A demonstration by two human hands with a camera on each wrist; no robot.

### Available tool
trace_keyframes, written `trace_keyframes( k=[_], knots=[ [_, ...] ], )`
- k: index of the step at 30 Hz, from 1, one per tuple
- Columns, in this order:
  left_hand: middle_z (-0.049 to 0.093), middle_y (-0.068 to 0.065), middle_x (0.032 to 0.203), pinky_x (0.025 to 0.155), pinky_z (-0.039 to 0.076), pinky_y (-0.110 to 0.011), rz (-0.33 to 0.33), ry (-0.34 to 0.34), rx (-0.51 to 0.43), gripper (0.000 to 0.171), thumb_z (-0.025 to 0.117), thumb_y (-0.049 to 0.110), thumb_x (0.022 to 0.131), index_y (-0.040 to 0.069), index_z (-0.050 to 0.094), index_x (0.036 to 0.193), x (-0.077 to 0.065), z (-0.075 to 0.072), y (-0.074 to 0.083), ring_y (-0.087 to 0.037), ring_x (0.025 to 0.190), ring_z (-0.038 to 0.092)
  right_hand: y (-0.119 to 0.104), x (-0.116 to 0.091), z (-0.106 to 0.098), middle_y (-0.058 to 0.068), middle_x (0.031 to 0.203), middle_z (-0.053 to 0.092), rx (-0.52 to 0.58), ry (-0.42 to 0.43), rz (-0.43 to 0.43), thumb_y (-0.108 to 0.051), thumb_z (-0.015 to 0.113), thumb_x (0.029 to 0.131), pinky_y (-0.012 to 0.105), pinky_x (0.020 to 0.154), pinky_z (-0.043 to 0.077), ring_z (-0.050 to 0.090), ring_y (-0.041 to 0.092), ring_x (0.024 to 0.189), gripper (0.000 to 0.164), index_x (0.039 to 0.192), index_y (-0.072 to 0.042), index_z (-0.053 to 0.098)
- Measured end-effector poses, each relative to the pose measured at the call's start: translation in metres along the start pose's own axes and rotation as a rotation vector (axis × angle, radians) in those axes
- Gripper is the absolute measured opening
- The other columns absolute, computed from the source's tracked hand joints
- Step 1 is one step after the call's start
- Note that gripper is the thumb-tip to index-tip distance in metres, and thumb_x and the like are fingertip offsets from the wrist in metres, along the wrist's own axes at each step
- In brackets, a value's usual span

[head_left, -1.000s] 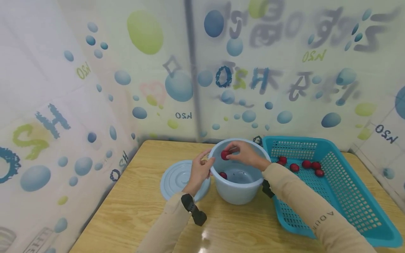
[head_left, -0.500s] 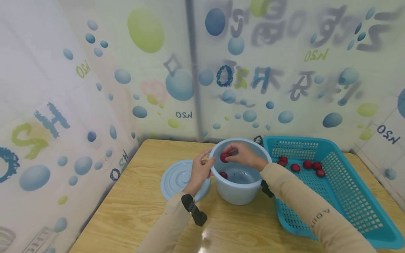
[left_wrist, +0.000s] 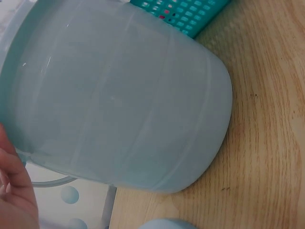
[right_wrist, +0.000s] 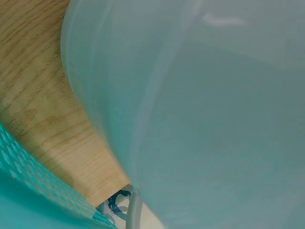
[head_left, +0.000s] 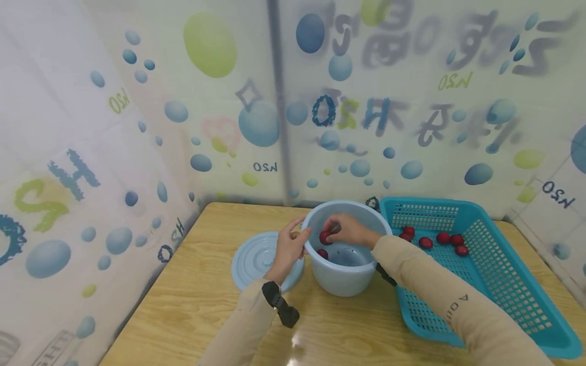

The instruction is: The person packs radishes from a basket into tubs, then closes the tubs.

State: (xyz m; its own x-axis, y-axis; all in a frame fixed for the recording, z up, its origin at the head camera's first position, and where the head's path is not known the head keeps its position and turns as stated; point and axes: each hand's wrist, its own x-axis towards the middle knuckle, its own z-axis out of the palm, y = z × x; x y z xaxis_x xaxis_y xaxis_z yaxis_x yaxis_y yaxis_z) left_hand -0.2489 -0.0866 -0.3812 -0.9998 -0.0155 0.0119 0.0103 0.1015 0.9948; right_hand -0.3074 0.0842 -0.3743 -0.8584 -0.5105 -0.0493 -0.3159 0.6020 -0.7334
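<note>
A pale blue bucket (head_left: pixel 345 282) stands upright on the table. My left hand (head_left: pixel 289 249) holds its left rim, thumb at the edge; in the left wrist view that hand (left_wrist: pixel 16 191) shows beside the bucket's wall (left_wrist: pixel 124 95). Inside the bucket's mouth, my right hand (head_left: pixel 350 230) pinches a round dark-red fruit (head_left: pixel 325 237), perhaps a plum. Another red fruit (head_left: pixel 322 254) lies lower in the bucket, near the left side. The bucket's wall (right_wrist: pixel 200 119) fills most of the right wrist view, which hides the right hand.
A round pale blue lid (head_left: pixel 249 267) lies flat on the wooden table (head_left: pixel 183 300), left of the bucket. At the right sits a turquoise slotted basket (head_left: pixel 503 274) with several red fruits (head_left: pixel 443 238) at its far end. Patterned curtains or sheeting (head_left: pixel 229 127) hang behind the table.
My right hand has sunk a little deeper into the bucket, still pinching the fruit. The left hand keeps its place on the rim.
</note>
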Motion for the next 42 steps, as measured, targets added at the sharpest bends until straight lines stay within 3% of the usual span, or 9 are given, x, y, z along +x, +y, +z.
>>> trace_keyframes(
  k=[5, 13, 25, 34, 42],
  knots=[
    [0.044, -0.001, 0.049, 0.036, 0.032, -0.019, 0.023, -0.009, -0.002, 0.042, 0.056, 0.011, 0.086, 0.008, 0.048, 0.127, -0.005, 0.0, 0.007, -0.006, 0.034, 0.037, 0.0, -0.001, -0.002, 0.003, 0.089, 0.058, -0.039, -0.029, 0.058, -0.003, 0.067, 0.074, 0.032, 0.074, 0.049, 0.058, 0.021, 0.088, 0.02, 0.092, -0.008, 0.058],
    [0.045, 0.0, 0.05, 0.036, 0.033, -0.019, 0.038, 0.01, -0.002, 0.04, 0.058, 0.017, 0.085, 0.015, 0.051, 0.125, 0.008, 0.003, -0.015, -0.008, 0.036, 0.039, 0.004, -0.004, -0.006, 0.006, 0.091, 0.06, -0.108, -0.06, 0.085, -0.001, 0.067, 0.073, 0.03, 0.071, 0.049, 0.057, 0.021, 0.086, 0.024, 0.095, -0.004, 0.059],
    [0.045, -0.001, 0.05, 0.035, 0.033, -0.019, 0.049, 0.024, 0.008, 0.04, 0.058, 0.017, 0.085, 0.016, 0.051, 0.124, 0.008, 0.005, -0.016, -0.009, 0.035, 0.039, 0.014, -0.013, -0.009, 0.009, 0.085, 0.06, -0.088, -0.12, 0.163, 0.0, 0.066, 0.073, 0.03, 0.065, 0.051, 0.06, 0.018, 0.073, 0.021, 0.093, 0.0, 0.06],
    [0.045, -0.001, 0.049, 0.035, 0.033, -0.019, 0.053, 0.033, 0.001, 0.04, 0.058, 0.016, 0.084, 0.015, 0.052, 0.124, 0.007, 0.004, -0.015, -0.009, 0.034, 0.038, 0.014, -0.012, -0.007, 0.008, 0.085, 0.06, -0.115, -0.12, 0.19, -0.003, 0.067, 0.074, 0.03, 0.066, 0.05, 0.06, 0.017, 0.071, 0.021, 0.094, -0.002, 0.06],
    [0.045, -0.002, 0.05, 0.036, 0.033, -0.019, 0.046, 0.029, 0.005, 0.041, 0.059, 0.018, 0.085, 0.016, 0.051, 0.125, 0.007, 0.002, -0.016, -0.008, 0.035, 0.038, 0.01, -0.01, -0.007, 0.011, 0.092, 0.058, -0.076, -0.069, 0.24, -0.002, 0.066, 0.076, 0.031, 0.067, 0.051, 0.059, 0.02, 0.079, 0.027, 0.102, 0.002, 0.058]
  ],
)
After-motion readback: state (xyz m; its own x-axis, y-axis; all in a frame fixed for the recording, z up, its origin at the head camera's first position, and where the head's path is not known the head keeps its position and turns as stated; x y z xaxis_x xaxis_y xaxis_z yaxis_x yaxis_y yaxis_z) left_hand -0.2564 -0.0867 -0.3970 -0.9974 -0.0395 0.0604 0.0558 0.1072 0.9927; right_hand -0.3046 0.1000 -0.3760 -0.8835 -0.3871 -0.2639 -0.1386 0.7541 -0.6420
